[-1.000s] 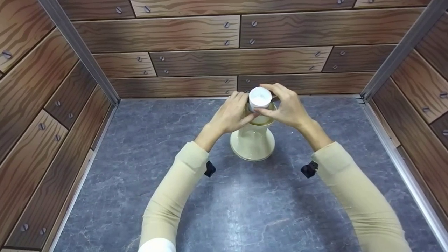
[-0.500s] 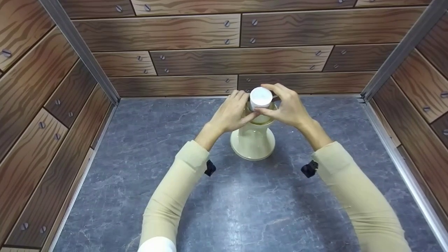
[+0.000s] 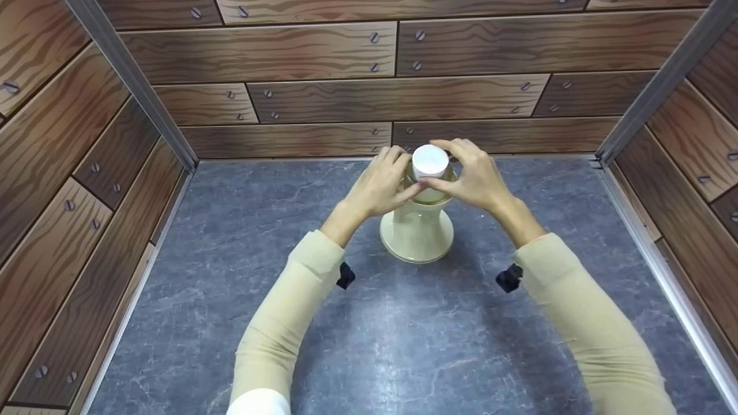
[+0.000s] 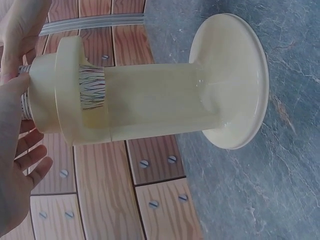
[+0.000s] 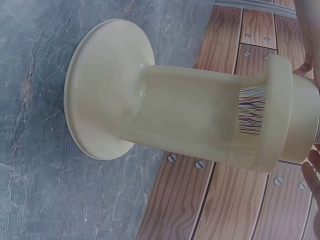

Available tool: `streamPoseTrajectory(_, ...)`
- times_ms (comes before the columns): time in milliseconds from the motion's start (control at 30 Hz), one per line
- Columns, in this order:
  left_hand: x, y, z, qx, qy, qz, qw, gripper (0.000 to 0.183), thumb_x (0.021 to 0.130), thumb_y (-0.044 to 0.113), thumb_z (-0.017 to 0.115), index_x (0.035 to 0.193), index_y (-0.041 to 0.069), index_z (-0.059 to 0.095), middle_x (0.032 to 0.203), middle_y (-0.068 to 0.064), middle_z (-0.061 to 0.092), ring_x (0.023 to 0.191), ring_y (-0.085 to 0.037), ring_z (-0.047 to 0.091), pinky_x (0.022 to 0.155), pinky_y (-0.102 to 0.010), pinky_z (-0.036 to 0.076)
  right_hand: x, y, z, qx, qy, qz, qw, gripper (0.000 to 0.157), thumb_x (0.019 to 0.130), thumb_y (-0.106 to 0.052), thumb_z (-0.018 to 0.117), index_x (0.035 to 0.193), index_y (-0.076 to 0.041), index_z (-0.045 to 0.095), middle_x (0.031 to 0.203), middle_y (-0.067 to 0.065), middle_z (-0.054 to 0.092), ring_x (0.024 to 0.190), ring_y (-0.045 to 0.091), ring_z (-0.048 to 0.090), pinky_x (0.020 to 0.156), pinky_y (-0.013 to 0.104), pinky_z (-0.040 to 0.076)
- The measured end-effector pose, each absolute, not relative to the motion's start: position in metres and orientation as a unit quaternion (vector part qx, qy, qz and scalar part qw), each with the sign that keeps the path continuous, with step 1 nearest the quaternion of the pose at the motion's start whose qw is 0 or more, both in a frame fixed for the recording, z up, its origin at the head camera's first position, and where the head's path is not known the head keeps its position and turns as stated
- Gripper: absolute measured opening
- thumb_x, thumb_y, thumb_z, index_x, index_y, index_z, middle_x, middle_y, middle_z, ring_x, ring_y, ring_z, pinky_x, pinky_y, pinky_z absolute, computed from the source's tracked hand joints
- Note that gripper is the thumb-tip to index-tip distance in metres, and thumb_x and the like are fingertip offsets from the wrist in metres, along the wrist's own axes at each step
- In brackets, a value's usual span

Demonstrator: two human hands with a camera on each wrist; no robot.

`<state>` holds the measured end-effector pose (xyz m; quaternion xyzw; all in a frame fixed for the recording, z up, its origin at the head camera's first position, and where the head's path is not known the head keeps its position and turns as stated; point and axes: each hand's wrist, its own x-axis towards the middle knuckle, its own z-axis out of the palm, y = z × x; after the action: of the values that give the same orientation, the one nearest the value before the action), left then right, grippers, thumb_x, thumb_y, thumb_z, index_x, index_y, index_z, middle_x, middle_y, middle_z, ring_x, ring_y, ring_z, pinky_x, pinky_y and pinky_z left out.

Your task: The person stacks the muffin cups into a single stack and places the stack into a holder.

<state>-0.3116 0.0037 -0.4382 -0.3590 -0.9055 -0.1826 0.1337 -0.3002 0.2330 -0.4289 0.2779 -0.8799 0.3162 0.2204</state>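
Note:
A cream pedestal-shaped stand [image 3: 418, 233] with a wide round foot stands upright on the floor. Below its thick upper collar [image 4: 70, 90], a window shows thin coloured lines [image 5: 252, 111]. At the very top sits a round white cap [image 3: 430, 161], with a grey ridged ring [image 4: 25, 107] under it in the left wrist view. My right hand [image 3: 475, 176] pinches the cap between thumb and fingers from the right. From the left, my left hand [image 3: 377, 184] grips around it, its thumb meeting the right thumb in front. Its other fingers spread behind the collar.
The grey marbled surface [image 3: 277, 242] lies under the stand. Wood-patterned walls [image 3: 323, 101] close it in at the back and sides, with metal rails [image 3: 132, 86] at the corners. A black wrist camera [image 3: 509, 278] hangs beneath the right sleeve.
The white cap's top face has changed in look, from hollow-shaded to evenly white, and the cap sits a touch lower. Both hands keep their places around it with small finger shifts.

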Motion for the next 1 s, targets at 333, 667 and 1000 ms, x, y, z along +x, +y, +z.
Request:
streamPoseTrajectory(333, -0.312, 0.005, -0.438, -0.354, -0.908, -0.184, 0.129, 0.053, 0.105, 0.044, 0.062, 0.138, 0.004, 0.059, 0.135, -0.013, 0.060, 0.121, -0.028, 0.055, 0.107, -0.042, 0.047, -0.303, 0.236, -0.431, 0.261, -0.891, 0.308, 0.208, 0.070, 0.082, -0.038, 0.091, 0.138, -0.005, 0.066, 0.116, 0.017, 0.072, 0.103, 0.034, 0.063, 0.089, 0.048, 0.055)
streamPoseTrajectory(667, -0.314, 0.005, -0.439, -0.345, -0.911, -0.183, 0.130, 0.052, 0.106, 0.049, 0.058, 0.135, 0.005, 0.061, 0.134, -0.012, 0.060, 0.120, -0.027, 0.055, 0.104, -0.042, 0.048, -0.307, 0.236, -0.432, 0.252, -0.896, 0.312, 0.191, 0.068, 0.084, -0.039, 0.089, 0.139, -0.005, 0.065, 0.120, 0.015, 0.072, 0.108, 0.036, 0.063, 0.092, 0.050, 0.055)
streamPoseTrajectory(1000, -0.314, 0.006, -0.439, -0.335, -0.916, -0.181, 0.124, 0.052, 0.106, 0.049, 0.056, 0.135, 0.006, 0.061, 0.135, -0.012, 0.060, 0.122, -0.028, 0.054, 0.107, -0.043, 0.047, -0.310, 0.236, -0.433, 0.245, -0.901, 0.306, 0.187, 0.068, 0.085, -0.040, 0.087, 0.140, -0.006, 0.065, 0.119, 0.016, 0.071, 0.106, 0.036, 0.062, 0.090, 0.048, 0.053)
